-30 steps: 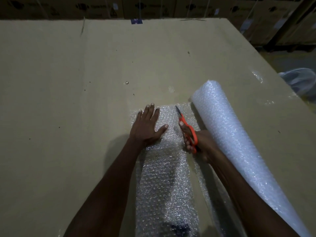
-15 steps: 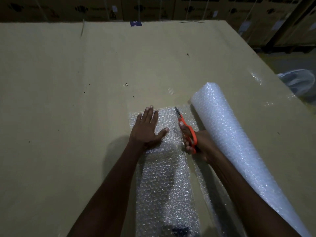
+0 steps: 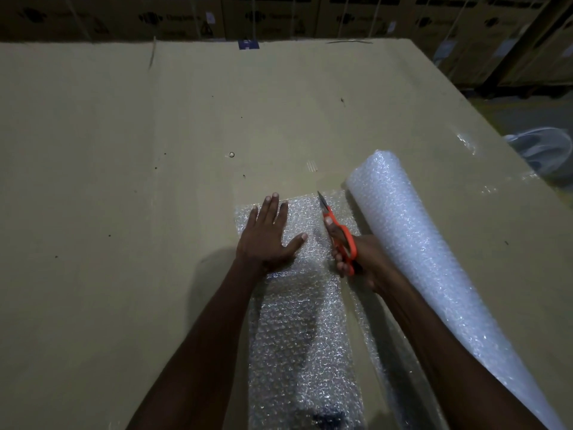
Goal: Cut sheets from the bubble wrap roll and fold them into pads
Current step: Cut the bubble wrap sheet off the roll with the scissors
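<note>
- Nearest us, the cut strip of bubble wrap (image 3: pixel 302 352) lies flat on the cardboard-covered table (image 3: pixel 124 135), running away from our body; a narrow gap of bare table shows between it and the stock left on the roll side.
- Our left hand (image 3: pixel 266 240) rests on the far part of that strip, palm down, fingers (image 3: pixel 273 206) spread and flat, gripping nothing, only pressing the sheet to the table.
- Our right hand (image 3: pixel 356 259) is curled closed around the orange handles of the scissors (image 3: pixel 338 234). The blades point away from us and sit close to the far edge of the wrap; we cannot tell whether they are parted or shut.
- We judge the cut is nearly through, with only a short run of film ahead of the tips.
- To finish well: keep the left palm near the cut line so the film stays taut, hold the blades on the same straight line as the gap behind them, and take small snips so the soft film does not fold between the blades.
- Just right of the scissors, the bubble wrap roll (image 3: pixel 418 252) lies on the table, angled from our near right toward the far centre, touching our right forearm.
- Farthest off, stacked cartons (image 3: pixel 279 17) line the back edge, dim and hard to read.
</note>
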Available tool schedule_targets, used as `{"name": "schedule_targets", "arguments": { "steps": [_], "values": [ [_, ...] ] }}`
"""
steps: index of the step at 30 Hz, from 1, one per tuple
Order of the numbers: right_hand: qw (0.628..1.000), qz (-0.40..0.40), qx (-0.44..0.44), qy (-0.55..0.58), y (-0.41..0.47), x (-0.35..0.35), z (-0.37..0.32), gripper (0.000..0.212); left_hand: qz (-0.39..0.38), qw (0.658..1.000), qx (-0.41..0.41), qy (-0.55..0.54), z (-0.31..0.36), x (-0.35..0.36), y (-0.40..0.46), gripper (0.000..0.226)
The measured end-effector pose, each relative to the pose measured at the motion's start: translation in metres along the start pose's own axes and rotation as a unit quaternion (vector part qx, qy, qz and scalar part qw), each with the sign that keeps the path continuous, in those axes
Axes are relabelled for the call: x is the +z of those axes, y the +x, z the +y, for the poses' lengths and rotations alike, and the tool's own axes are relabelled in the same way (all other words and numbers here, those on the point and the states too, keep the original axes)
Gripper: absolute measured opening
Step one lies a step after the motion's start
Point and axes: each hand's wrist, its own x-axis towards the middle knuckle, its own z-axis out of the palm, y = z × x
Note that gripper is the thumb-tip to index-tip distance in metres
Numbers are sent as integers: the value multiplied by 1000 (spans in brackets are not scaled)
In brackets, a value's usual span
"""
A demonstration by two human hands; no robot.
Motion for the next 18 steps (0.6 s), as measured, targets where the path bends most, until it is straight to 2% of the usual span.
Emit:
{"name": "schedule_targets", "arguments": {
  "steps": [11,18],
  "values": [
    [999,10,-13,-35,1,2,-4,53,3,1000,0,-9,1,0,-3,89],
    [998,26,-25,-56,-2,3,-4,57,-8,1000,2,-1,-1,-2,-5,92]
  ]
}}
